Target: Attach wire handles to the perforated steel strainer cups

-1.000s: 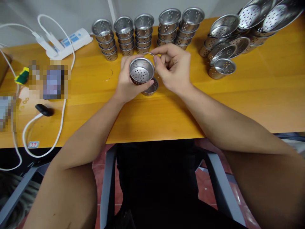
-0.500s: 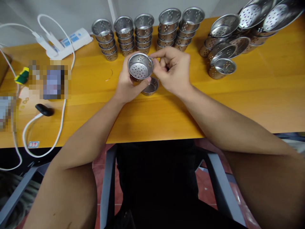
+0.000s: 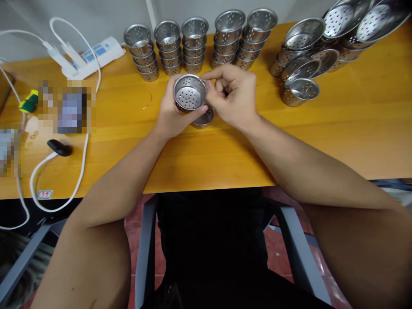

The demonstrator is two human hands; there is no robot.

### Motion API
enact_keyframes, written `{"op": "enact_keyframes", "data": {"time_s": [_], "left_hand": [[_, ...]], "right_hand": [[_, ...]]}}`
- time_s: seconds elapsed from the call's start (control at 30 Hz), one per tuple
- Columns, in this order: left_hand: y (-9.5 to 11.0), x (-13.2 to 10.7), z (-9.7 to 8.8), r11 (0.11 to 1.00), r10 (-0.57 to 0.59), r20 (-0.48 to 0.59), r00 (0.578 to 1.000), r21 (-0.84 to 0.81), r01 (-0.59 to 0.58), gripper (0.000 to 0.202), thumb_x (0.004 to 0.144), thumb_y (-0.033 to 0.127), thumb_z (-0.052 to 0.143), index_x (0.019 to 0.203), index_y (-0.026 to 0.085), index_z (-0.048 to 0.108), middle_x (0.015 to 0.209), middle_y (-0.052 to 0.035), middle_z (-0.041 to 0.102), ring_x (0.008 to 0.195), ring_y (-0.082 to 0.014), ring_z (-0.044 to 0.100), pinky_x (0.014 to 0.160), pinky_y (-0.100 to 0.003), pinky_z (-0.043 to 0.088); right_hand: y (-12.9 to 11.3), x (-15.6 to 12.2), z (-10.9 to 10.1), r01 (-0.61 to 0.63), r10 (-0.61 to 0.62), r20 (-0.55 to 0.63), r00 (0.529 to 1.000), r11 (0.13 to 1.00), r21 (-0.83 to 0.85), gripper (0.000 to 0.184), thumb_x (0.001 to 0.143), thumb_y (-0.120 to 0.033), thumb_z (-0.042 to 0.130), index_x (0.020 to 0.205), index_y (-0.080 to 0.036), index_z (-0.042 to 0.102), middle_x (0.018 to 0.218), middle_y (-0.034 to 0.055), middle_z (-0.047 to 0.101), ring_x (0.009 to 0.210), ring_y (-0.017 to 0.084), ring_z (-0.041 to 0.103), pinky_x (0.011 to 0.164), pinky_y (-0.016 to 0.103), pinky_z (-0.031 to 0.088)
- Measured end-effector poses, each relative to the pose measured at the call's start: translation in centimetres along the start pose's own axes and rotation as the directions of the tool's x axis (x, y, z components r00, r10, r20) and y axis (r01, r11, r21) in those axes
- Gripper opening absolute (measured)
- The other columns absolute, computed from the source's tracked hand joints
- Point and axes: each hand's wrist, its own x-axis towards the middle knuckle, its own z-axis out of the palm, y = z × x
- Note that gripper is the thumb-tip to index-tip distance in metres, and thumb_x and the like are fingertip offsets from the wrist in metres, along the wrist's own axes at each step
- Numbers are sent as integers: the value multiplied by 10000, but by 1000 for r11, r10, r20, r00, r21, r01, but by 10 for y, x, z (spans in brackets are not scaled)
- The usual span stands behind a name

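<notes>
My left hand (image 3: 170, 116) is wrapped round a small perforated steel cup (image 3: 189, 93), held above the wooden table (image 3: 225, 146) with its open mouth towards me. My right hand (image 3: 233, 96) pinches a thin wire handle at the cup's right rim with thumb and forefinger. A second perforated cup (image 3: 203, 119) rests on the table just below both hands. A loose bent wire (image 3: 147, 102) lies to the left of them.
Several stacks of perforated cups (image 3: 196, 43) line the back edge. A heap of wider strainer baskets (image 3: 309, 60) fills the back right. A white power strip (image 3: 93, 53) with cables, a black object (image 3: 59, 148) and blurred items lie at the left.
The cup rose slightly towards the stacks and my right fingers closed in on its rim; the wire loop seen above the rim a second ago now sits against it.
</notes>
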Motion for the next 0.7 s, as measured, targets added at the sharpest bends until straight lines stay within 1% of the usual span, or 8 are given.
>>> {"op": "enact_keyframes", "data": {"time_s": [0.07,0.2,0.33,0.4,0.47,0.57,0.63,0.7], "left_hand": [[0,-1,-1,1000,15,8,1000,-12,-15,1076,814,1096,854,1612,501,443,1529,10,703,1349,-322,674,1225,-637,593],[12,1,0,995,-68,51,996,82,64,1049,889,1069,812,1626,428,430,1547,-27,702,1398,-331,673,1265,-635,573],[20,3,4,999,34,-25,999,19,-34,1014,818,1102,816,1573,499,508,1453,-45,737,1276,-373,739,1125,-665,657],[19,4,5,998,57,-36,998,5,-57,1037,785,1090,857,1567,500,519,1437,-53,740,1262,-381,752,1100,-664,678],[16,3,5,999,29,-7,1000,28,-29,1063,780,1039,917,1579,461,519,1476,-80,731,1305,-395,757,1130,-648,682],[12,2,3,998,-14,41,999,62,11,1043,826,947,958,1602,426,496,1533,-114,714,1383,-411,753,1169,-610,675],[12,2,2,998,-20,54,998,54,17,1010,850,880,985,1604,427,488,1540,-116,710,1419,-417,744,1186,-602,670],[15,2,2,999,-31,48,998,42,29,978,860,820,1016,1591,422,502,1536,-117,710,1438,-420,739,1209,-605,665]], "right_hand": [[1,0,0,1,-1,1,1000,1000,-12,265,1110,-639,842,1072,-377,827,671,-22,489,582,256,466,665,451,501],[4,0,0,19,-19,-11,1000,1000,5,247,1106,-622,866,1072,-380,839,668,-26,471,582,254,477,676,457,518],[3,0,-1,29,-29,-10,1000,1000,-6,164,1103,-519,879,1048,-368,848,679,-23,493,591,251,510,684,448,536],[5,0,0,17,-17,-7,1000,999,-34,182,1105,-525,896,1058,-357,844,673,-25,489,601,253,528,666,431,544],[8,1,0,2,-2,3,1000,998,-66,264,1112,-585,913,1069,-339,831,668,-27,484,611,252,542,637,411,547],[13,1,2,73,-74,-18,997,995,-63,355,1156,-649,842,1058,-309,821,663,-32,498,588,226,512,612,392,518],[14,1,2,105,-107,-27,994,993,-49,369,1179,-652,805,1049,-306,814,662,-36,507,575,211,489,608,387,500],[13,1,2,79,-80,-20,997,996,-45,343,1170,-636,837,1051,-316,804,666,-39,513,583,212,494,612,386,504]]}}
